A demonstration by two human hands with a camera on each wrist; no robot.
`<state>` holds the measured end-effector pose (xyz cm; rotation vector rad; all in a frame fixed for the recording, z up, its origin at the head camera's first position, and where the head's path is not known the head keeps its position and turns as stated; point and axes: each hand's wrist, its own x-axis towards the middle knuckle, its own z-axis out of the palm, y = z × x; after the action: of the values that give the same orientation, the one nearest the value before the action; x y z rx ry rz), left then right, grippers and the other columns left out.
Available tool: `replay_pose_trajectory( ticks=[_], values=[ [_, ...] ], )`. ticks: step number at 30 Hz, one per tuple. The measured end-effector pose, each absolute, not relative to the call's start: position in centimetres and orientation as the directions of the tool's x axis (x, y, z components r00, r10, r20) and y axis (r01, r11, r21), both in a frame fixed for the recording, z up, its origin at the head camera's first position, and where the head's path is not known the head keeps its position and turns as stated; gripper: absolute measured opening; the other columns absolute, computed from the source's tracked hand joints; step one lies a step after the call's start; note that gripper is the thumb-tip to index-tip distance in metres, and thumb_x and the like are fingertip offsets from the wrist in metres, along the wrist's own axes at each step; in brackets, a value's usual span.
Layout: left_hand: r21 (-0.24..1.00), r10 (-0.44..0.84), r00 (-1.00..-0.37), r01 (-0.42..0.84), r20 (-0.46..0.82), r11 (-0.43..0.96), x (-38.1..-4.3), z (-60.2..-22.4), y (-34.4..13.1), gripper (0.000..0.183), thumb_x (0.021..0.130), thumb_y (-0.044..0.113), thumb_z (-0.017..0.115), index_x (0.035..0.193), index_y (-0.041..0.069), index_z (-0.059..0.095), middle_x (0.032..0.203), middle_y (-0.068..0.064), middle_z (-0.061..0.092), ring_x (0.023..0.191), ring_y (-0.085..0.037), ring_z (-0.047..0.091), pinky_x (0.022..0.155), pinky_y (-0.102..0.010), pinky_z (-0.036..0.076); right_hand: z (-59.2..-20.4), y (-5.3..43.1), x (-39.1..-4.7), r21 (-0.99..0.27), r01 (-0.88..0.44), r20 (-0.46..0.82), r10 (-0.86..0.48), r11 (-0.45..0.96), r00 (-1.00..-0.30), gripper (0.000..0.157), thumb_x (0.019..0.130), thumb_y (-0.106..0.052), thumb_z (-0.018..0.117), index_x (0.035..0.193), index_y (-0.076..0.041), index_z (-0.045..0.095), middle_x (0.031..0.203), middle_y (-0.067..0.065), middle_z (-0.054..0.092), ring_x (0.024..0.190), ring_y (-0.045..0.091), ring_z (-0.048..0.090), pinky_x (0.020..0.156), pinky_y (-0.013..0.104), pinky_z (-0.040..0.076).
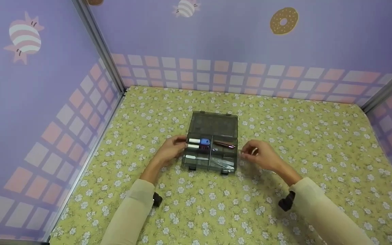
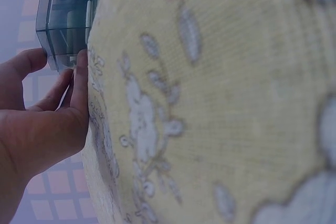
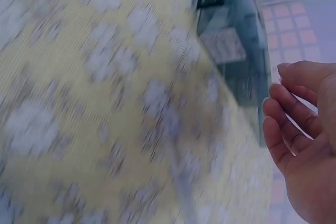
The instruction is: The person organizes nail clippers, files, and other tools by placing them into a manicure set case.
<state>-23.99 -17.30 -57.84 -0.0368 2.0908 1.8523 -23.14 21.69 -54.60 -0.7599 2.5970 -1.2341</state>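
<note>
A dark translucent compartment box [image 1: 210, 166] sits on the cloth, its lid [image 1: 214, 124] laid back. Inside are two white sticks, one with a blue end [image 1: 205, 141] and one with a dark end [image 1: 204, 147]. A shiny dark-red slim item [image 1: 224, 145] lies in the upper right compartment, a slim white-ended item [image 1: 191, 157] at lower left, and a clear, glinting piece [image 1: 223, 164] at lower right. My left hand [image 1: 171, 148] holds the box's left side between thumb and fingers. My right hand [image 1: 261, 154], loosely curled, hovers beside the right side, holding nothing.
Yellow floral cloth [image 1: 213, 211] covers the table. Purple patterned panels [image 1: 233, 34] stand at the back and both sides, with a metal post [image 1: 102, 47] at the back left corner. Black wrist straps [image 1: 287, 201] show at the cuffs.
</note>
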Motion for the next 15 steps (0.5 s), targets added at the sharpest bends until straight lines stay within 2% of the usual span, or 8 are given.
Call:
replay_pose_trajectory(
  ticks=[8,15],
  values=[
    [0.961,0.206,-0.941,-0.245,-0.268,0.13,-24.0,-57.9,-17.2,0.045,0.108,0.012,0.059,0.152,0.003,0.053,0.143,-0.018,0.061,0.123,-0.029,0.063,0.095,-0.041,0.056,-56.2,26.3,-22.5,-0.765,-0.332,0.045,-0.468,0.552,-0.883,0.01,0.099,-0.003,0.075,0.109,0.0,0.075,0.102,0.007,0.072,0.09,0.023,0.067,0.076,0.031,0.057],
    [0.962,0.204,-0.943,-0.241,-0.263,0.126,-24.0,-57.8,-17.1,0.044,0.108,0.011,0.059,0.15,0.002,0.054,0.139,-0.018,0.063,0.116,-0.025,0.065,0.089,-0.037,0.056,-57.3,29.3,-21.4,-0.722,-0.304,0.014,-0.427,0.621,-0.904,0.009,0.1,-0.01,0.075,0.108,-0.007,0.077,0.101,0.004,0.071,0.089,0.021,0.067,0.076,0.031,0.057]
  ],
)
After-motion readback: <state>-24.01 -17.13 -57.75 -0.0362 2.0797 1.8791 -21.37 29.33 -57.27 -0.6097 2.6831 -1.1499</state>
